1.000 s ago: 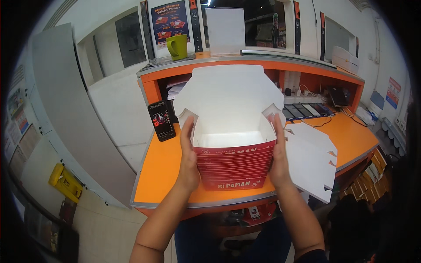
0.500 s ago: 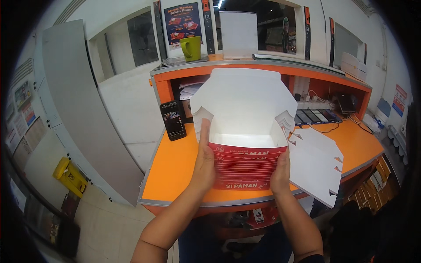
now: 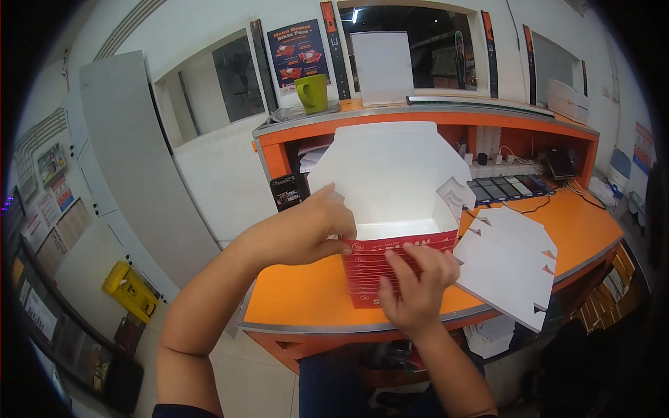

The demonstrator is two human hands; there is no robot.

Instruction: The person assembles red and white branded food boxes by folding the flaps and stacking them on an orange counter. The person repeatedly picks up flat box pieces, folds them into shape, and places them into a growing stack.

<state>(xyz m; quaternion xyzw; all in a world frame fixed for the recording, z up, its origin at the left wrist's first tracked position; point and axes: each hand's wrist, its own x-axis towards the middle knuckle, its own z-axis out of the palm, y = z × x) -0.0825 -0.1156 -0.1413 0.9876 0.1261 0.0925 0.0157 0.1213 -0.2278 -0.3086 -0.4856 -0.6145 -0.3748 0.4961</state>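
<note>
A stack of nested red-and-white cardboard food boxes (image 3: 364, 275) stands at the front of the orange counter. The top box's white lid (image 3: 390, 157) is raised at the back, and its inside is bare. My left hand (image 3: 322, 221) pinches the top box at its left front corner, thumb on the red front panel, other fingers at the inner side and partly hidden. In front of the stack my right hand (image 3: 419, 289) has its fingers apart, near or lightly touching the red front; contact is hard to make out. Flat white box blanks (image 3: 507, 261) lie to the right, overhanging the front edge.
A phone (image 3: 287, 191) leans behind my left wrist. Several phones (image 3: 512, 188) with cables lie in a row at the back right. On the upper shelf stand a green mug (image 3: 312, 94) and a white panel (image 3: 382, 70). A yellow container (image 3: 130, 290) is at the left.
Both hands have left the stack's sides. The left moved up to the top box's front corner; the right moved left in front of the red panels, fingers spreading. The view shifted slightly.
</note>
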